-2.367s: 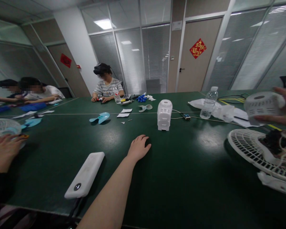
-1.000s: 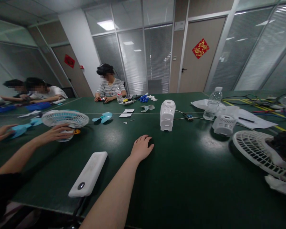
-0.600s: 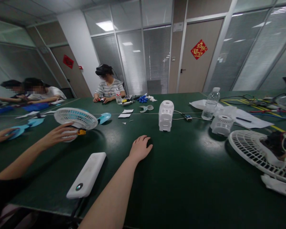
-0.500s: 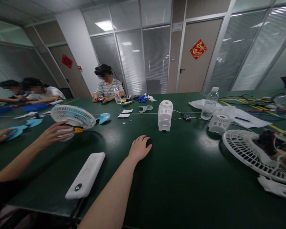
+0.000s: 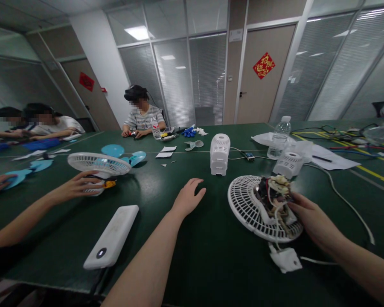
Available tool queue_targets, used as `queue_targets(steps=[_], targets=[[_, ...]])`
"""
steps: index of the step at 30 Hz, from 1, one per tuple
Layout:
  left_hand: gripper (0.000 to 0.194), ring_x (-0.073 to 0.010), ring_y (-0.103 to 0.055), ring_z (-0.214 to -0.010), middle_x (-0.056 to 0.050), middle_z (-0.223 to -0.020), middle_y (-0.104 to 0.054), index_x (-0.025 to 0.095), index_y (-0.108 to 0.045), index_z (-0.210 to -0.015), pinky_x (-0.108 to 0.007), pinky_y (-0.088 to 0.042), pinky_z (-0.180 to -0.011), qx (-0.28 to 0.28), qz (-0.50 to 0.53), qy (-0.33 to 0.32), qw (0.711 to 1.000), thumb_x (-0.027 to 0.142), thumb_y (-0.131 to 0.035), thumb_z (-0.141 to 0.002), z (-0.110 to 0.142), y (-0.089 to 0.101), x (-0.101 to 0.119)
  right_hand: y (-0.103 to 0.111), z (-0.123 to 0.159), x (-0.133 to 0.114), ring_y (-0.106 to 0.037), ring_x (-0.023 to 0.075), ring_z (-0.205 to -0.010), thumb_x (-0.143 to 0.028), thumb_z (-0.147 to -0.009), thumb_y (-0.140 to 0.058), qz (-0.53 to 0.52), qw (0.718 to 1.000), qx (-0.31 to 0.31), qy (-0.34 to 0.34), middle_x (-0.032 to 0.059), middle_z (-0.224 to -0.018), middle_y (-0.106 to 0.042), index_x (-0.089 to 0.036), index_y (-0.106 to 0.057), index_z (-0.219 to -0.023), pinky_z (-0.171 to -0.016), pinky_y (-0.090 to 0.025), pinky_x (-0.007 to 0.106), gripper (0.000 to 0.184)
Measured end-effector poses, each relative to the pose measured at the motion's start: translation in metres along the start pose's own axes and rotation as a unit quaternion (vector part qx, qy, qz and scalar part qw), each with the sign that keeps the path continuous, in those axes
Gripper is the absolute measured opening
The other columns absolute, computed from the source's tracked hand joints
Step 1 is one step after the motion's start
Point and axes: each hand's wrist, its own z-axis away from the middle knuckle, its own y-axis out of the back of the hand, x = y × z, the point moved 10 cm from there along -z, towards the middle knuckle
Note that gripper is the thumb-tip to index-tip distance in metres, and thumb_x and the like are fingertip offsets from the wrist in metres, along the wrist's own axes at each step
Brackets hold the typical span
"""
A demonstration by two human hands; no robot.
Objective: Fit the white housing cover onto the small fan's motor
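Observation:
My right hand (image 5: pixel 309 215) grips the exposed motor and wiring (image 5: pixel 275 194) on the back of a white round fan grille (image 5: pixel 245 204). The grille is tilted over the green table, its slats facing down and left. From it a white plug-like block (image 5: pixel 286 259) hangs on a cable. My left hand (image 5: pixel 188 198) is open and holds nothing, its palm low over the tabletop and thumb apart, left of the grille. A white vented motor housing (image 5: pixel 219 153) stands upright beyond it; a second such housing (image 5: pixel 288 164) lies behind my right hand.
A co-worker's hand (image 5: pixel 78 187) at left holds another white fan (image 5: pixel 99 164); blue fan blades (image 5: pixel 136 158) lie beyond. A white power bank (image 5: pixel 112 236) lies near the front edge. Bottle (image 5: pixel 280 136), papers (image 5: pixel 333 157) and cables are at back right. Another person sits opposite.
My right hand has come into view from the right, with the fan grille and motor now closer to the middle. My left hand stays almost in place. The co-worker's fan has tilted lower, showing more blue blades.

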Motion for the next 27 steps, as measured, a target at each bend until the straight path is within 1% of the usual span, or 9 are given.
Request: queue_targets(steps=[4, 6, 9, 11, 14, 18, 20, 23, 27], targets=[[0.07, -0.0274, -0.039, -0.136, -0.004, -0.151, -0.036, 0.029, -0.037, -0.142, -0.043, -0.034, -0.113, -0.063, 0.091, -0.111, 0.988, 0.062, -0.054, -0.083, 0.011, -0.008, 0.033, -0.055, 0.007, 0.001, -0.069, 0.0263, -0.098, -0.029, -0.073, -0.063, -0.014, 0.999, -0.027, 0.022, 0.0007, -0.117, -0.068, -0.032, -0.063, -0.112, -0.078, -0.06, 0.041, 0.039], [0.087, -0.0294, -0.033, -0.14, -0.006, -0.154, -0.031, 0.027, -0.03, -0.146, -0.044, -0.029, -0.116, -0.082, 0.116, -0.156, 0.978, 0.066, -0.061, -0.075, 0.016, -0.009, 0.045, -0.079, 0.009, -0.002, -0.067, 0.0264, -0.102, -0.03, -0.075, -0.061, -0.009, 0.998, -0.042, 0.051, 0.0002, -0.118, -0.067, -0.032, -0.064, -0.112, -0.079, -0.06, 0.042, 0.037], [0.102, -0.0311, -0.022, -0.144, -0.006, -0.157, -0.025, 0.026, -0.024, -0.149, -0.047, -0.019, -0.12, -0.077, 0.1, -0.181, 0.975, 0.068, -0.067, -0.067, 0.017, -0.006, 0.049, -0.106, 0.011, -0.004, -0.067, 0.0264, -0.101, -0.029, -0.075, -0.06, -0.011, 0.994, -0.071, 0.081, 0.0009, -0.112, -0.069, -0.031, -0.064, -0.113, -0.078, -0.06, 0.043, 0.038], [0.104, -0.0319, -0.017, -0.146, -0.005, -0.158, -0.024, 0.027, -0.024, -0.149, -0.05, -0.013, -0.12, -0.073, 0.067, -0.176, 0.979, 0.067, -0.069, -0.065, 0.015, -0.004, 0.048, -0.116, 0.007, -0.007, -0.069, 0.0266, -0.096, -0.027, -0.074, -0.058, -0.012, 0.992, -0.082, 0.093, 0.002, -0.106, -0.071, -0.03, -0.065, -0.11, -0.076, -0.059, 0.043, 0.037], [0.103, -0.0318, -0.02, -0.145, -0.006, -0.156, -0.027, 0.026, -0.029, -0.148, -0.05, -0.015, -0.12, -0.073, 0.046, -0.176, 0.981, 0.065, -0.072, -0.063, 0.013, -0.002, 0.045, -0.116, -0.012, -0.021, -0.069, 0.0269, -0.09, -0.024, -0.071, -0.057, -0.005, 0.991, -0.048, 0.124, 0.0059, -0.102, -0.07, -0.025, -0.065, -0.102, -0.078, -0.058, 0.045, 0.032], [0.101, -0.0309, -0.023, -0.144, -0.007, -0.156, -0.027, 0.024, -0.034, -0.146, -0.047, -0.021, -0.119, -0.073, 0.053, -0.176, 0.98, 0.063, -0.073, -0.062, 0.012, -0.003, 0.044, -0.12, -0.055, -0.061, -0.061, 0.0262, -0.109, -0.025, -0.072, -0.056, 0.014, 0.981, -0.007, 0.195, 0.0088, -0.113, -0.064, -0.022, -0.059, -0.103, -0.099, -0.047, 0.048, 0.032], [0.104, -0.0321, -0.022, -0.144, -0.007, -0.156, -0.026, 0.024, -0.033, -0.146, -0.048, -0.02, -0.119, -0.075, 0.049, -0.166, 0.982, 0.063, -0.075, -0.06, 0.011, -0.005, 0.043, -0.131, -0.077, -0.083, -0.055, 0.0262, -0.117, -0.028, -0.072, -0.061, 0.033, 0.971, -0.009, 0.238, 0.0087, -0.121, -0.06, -0.022, -0.057, -0.11, -0.106, -0.039, 0.05, 0.039], [0.109, -0.0328, -0.02, -0.145, -0.007, -0.158, -0.023, 0.024, -0.028, -0.148, -0.049, -0.019, -0.119, -0.082, 0.046, -0.167, 0.981, 0.063, -0.076, -0.058, 0.012, -0.007, 0.045, -0.153, -0.106, -0.109, -0.045, 0.028, -0.128, -0.03, -0.066, -0.071, 0.064, 0.955, -0.024, 0.289, 0.01, -0.134, -0.052, -0.022, -0.051, -0.124, -0.112, -0.03, 0.051, 0.062], [0.111, -0.0309, -0.018, -0.146, -0.008, -0.158, -0.022, 0.022, -0.024, -0.149, -0.047, -0.018, -0.12, -0.086, 0.06, -0.19, 0.976, 0.063, -0.075, -0.06, 0.015, -0.008, 0.05, -0.18, -0.131, -0.123, -0.032, 0.0299, -0.139, -0.032, -0.057, -0.081, 0.083, 0.944, -0.042, 0.315, 0.0118, -0.151, -0.032, -0.022, -0.033, -0.143, -0.116, -0.022, 0.049, 0.099]])
